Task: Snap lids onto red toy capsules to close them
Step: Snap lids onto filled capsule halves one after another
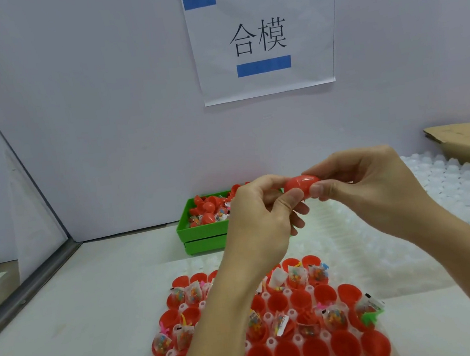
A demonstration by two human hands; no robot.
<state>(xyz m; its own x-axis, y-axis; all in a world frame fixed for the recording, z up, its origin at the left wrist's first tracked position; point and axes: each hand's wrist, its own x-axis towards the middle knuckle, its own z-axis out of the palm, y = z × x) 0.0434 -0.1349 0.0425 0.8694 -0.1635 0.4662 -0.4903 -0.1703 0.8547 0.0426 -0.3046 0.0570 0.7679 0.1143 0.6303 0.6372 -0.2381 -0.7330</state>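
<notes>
Paper sign (pixel 263 35) taped to the back wall reads "合模" in black, with two blue tape strips, one at its top left corner and one under the characters. No other writing can be read.

One red capsule (pixel 300 187) is held up above the table between both hands. Left hand (pixel 259 219) grips its left end, thumb in front and fingers curled round behind. Right hand (pixel 366 183) pinches its right end between thumb and fingertips. Whether the two halves are fully snapped together cannot be told; the seam is hidden by fingers.

Below the hands a clear plastic tray (pixel 268 342) lies on the white table (pixel 67 314), holding open red capsule halves in rows, roughly two dozen visible, some hidden by the forearms. About ten carry small clear toy packets (pixel 333 317) with coloured bits; the rest look empty.

One green bin (pixel 202 234) stands near the back wall behind the left hand, holding a pile of red capsules and packets, too jumbled to count. White bubble wrap sheets (pixel 448 182) lie to the right. One cardboard piece (pixel 463 140) is at the far right with a red item on it, cut off by the edge.
</notes>
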